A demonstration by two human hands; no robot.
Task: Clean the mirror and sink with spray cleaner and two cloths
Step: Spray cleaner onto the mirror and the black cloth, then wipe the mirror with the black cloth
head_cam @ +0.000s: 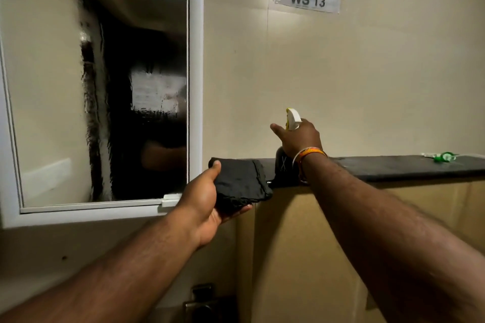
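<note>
While right hand [298,139] grips spray bottle [292,118] upright over shelf [393,167], left hand [207,199] pinches dark cloth [240,182] at shelf's left end; mirror [105,92] lies just left of cloth, wet-streaked; left hand nearer, short sideways reach likely
</note>
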